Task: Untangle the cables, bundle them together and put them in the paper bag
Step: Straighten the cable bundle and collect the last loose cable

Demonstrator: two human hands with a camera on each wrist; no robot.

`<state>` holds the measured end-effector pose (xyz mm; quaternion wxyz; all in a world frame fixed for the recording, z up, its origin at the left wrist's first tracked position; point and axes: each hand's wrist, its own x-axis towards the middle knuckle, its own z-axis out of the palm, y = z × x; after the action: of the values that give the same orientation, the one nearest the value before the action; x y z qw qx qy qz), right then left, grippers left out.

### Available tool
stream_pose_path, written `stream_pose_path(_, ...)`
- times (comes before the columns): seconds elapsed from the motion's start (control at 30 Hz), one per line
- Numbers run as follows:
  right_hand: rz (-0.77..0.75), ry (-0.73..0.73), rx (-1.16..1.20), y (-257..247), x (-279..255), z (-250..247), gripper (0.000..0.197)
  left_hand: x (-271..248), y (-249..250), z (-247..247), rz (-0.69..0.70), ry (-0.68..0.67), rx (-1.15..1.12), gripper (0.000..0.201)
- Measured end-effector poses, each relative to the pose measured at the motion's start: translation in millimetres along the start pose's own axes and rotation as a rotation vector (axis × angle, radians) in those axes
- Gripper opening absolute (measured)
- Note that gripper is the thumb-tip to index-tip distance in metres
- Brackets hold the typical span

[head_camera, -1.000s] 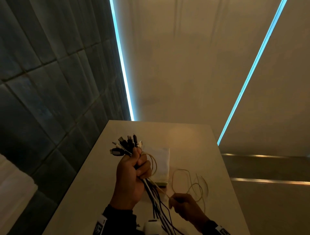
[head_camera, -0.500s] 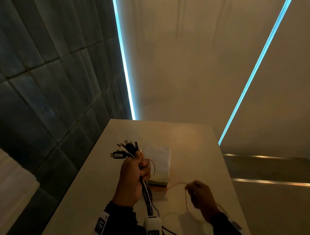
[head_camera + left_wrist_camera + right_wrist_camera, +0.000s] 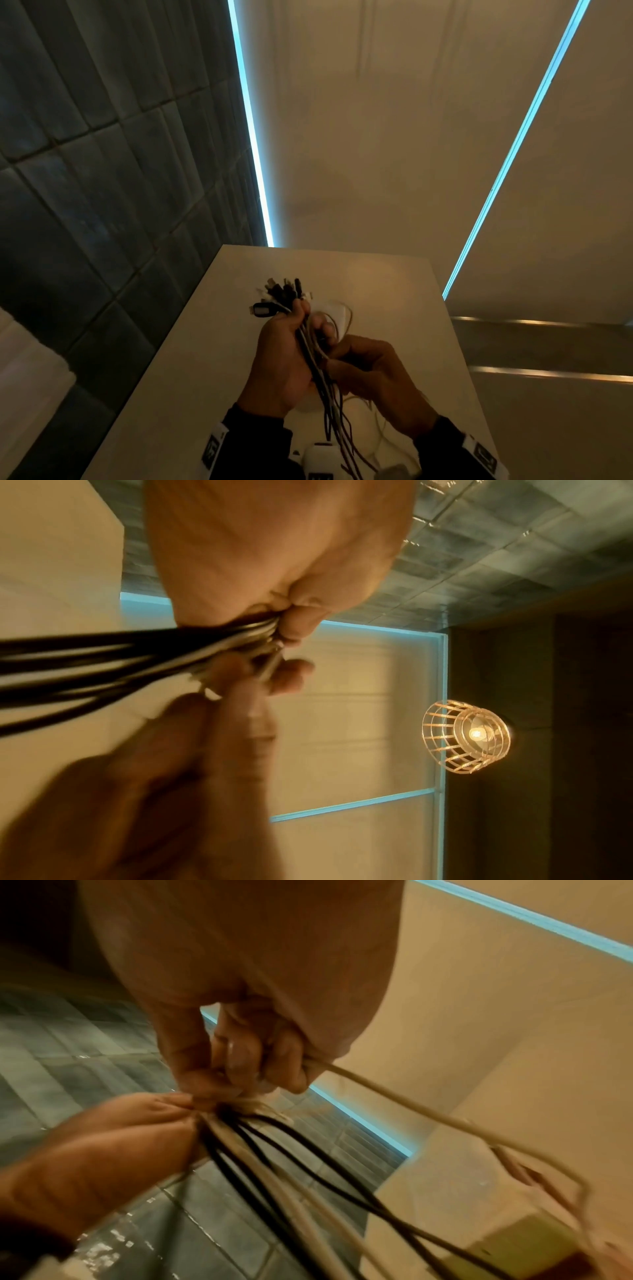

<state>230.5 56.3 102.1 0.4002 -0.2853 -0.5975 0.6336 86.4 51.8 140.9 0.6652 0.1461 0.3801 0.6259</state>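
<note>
A: Left hand (image 3: 281,356) is wrapped tight round the cable bundle (image 3: 317,359), raised above the tabletop (image 3: 178,394), with the plugs (image 3: 279,294) fanning out just past its thumb.

B: And the right hand (image 3: 375,380)?

A: Pressed up against the bundle just beside the left hand's fingers. The right wrist view shows its fingers (image 3: 240,1053) curled and pinching a pale cord (image 3: 411,1110) that trails away from the bundle.

B: Where do the cables go from there?

A: Black and white strands hang from the bundle toward the person, down over the near end of the tabletop. A thin pale loop (image 3: 342,317) pokes out beyond the left hand.

B: The paper bag?

A: Something white (image 3: 337,313) lies on the tabletop beyond the bundle, mostly hidden by the hands; I can't tell what it is.
</note>
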Motion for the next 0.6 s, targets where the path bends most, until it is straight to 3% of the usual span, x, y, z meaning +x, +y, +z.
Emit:
stream_pose_path(0.1, 0.112, 0.03, -0.047, 33, 0, -17, 0.022, 5, 1, -8, 0.049, -0.017, -0.101, 0.026)
stream_pose_path(0.27, 0.312, 0.157, -0.277, 99, -11, -43, 0.026, 9, -1, -20, 0.104, -0.037, -0.078, 0.026)
stream_pose_path(0.6, 0.516, 0.117, -0.281, 155, -34, -49, 0.03, 6, 5, -22, 0.181, -0.017, -0.035, 0.027)
